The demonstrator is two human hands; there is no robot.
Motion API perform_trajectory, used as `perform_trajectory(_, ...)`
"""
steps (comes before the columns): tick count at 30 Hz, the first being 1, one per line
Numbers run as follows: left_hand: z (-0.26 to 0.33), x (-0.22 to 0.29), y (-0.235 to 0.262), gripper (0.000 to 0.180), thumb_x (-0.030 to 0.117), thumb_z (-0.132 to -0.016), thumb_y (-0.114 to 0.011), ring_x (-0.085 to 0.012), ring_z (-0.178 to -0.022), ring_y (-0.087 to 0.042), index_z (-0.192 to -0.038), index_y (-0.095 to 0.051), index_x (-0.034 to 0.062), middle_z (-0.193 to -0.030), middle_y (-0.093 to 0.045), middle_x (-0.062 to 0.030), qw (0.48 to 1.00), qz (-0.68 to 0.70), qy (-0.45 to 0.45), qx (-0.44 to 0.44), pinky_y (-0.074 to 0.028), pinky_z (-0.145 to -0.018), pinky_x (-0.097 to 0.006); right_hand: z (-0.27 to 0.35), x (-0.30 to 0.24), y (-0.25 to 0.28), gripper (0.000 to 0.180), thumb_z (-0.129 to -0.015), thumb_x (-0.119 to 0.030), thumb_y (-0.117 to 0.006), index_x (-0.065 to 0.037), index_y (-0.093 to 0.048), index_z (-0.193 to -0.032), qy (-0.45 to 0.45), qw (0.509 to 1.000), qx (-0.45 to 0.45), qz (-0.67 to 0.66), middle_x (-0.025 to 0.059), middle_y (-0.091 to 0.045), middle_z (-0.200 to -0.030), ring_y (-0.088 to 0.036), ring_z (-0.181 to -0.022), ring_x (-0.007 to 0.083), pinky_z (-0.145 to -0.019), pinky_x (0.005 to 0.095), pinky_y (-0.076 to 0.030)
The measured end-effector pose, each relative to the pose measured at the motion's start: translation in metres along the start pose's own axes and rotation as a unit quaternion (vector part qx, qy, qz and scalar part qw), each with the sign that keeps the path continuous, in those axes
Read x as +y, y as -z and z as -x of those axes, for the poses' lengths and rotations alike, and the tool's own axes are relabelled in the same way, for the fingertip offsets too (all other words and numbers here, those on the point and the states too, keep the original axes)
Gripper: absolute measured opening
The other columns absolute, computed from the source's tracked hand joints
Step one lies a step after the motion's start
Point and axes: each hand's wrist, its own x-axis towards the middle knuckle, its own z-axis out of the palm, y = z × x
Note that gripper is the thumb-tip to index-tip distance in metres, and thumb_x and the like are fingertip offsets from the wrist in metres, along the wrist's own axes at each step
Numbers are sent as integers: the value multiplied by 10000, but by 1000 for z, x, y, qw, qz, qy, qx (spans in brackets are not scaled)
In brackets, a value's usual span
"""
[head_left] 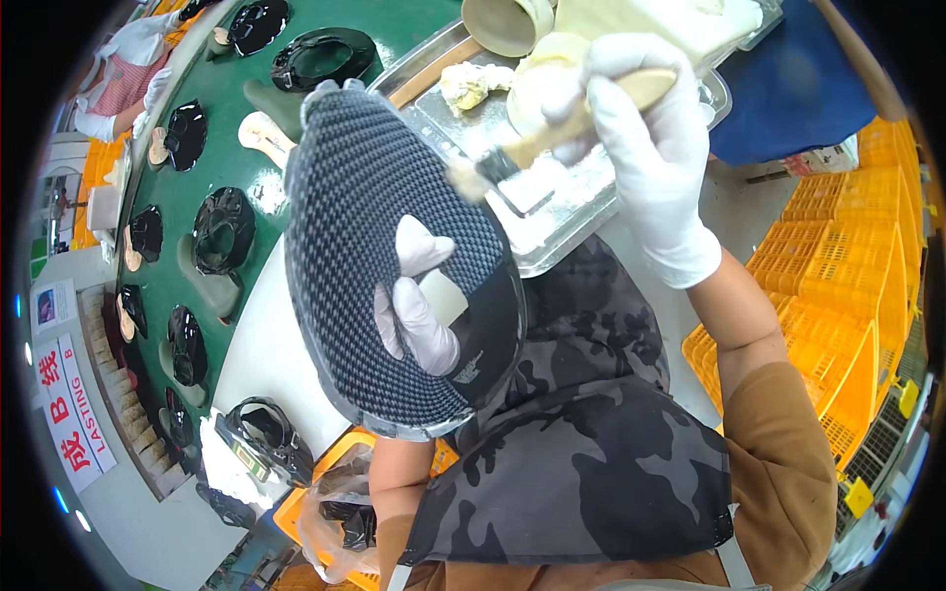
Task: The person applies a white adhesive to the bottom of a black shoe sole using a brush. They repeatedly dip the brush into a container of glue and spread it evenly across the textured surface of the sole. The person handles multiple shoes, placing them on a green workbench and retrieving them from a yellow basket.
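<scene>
My gloved left hand point(426, 325) is wrapped round a grey-and-black woven shoe upper point(370, 167), its fingers showing through the upper's opening. The upper is held up in front of my body. In my gloved right hand point(650, 158) is a brush point(562, 128) with a flat wooden handle, pinched between thumb and fingers. Its blurred bristles point down and left, close to the upper's right edge; whether they touch it I cannot tell. Beyond lies a clear plastic tray point(581, 241) with an off-white tub point(507, 25) and a crumpled cream lump point(473, 87).
A green conveyor point(232, 108) at the left carries several glossy black uppers point(224, 231) and foot-shaped lasts point(264, 136). A white worktop point(261, 325) borders it. Stacked yellow crates point(818, 266) stand at the right. A crate with a plastic bag point(335, 532) is lower left. Another person point(133, 79) stands far left.
</scene>
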Motion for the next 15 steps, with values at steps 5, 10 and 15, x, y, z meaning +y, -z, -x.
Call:
perform_trajectory(5,-20,17,-1,383,252,-957,-322,-222,-954,-563,-1055,-540,-47,-963,-605,-157,986,-153,-20,-63,-413,-886,-363,15,-17,10,162,-901,-37,-453,-37,-416,-1059,-80,993,-91,-14,103,-561,-872,-572,-727,104,-555,186,-497)
perform_trajectory(10,-21,-15,-3,476,340,-969,-285,-237,-968,-521,-963,-593,-23,-993,-551,-150,977,-157,-146,15,-384,-895,-371,12,-17,-15,200,-888,-9,-469,-36,-406,-1076,30,998,-1,56,86,-570,-837,-543,-675,82,-536,179,-445)
perform_trajectory(15,-34,10,-21,510,379,-966,-274,-249,-968,-556,-1026,-587,-20,-1001,-600,-154,926,-340,-146,77,-359,-955,-375,17,-9,1,201,-885,8,-457,-30,-397,-1073,57,976,-180,108,87,-557,-834,-528,-658,76,-548,194,-433)
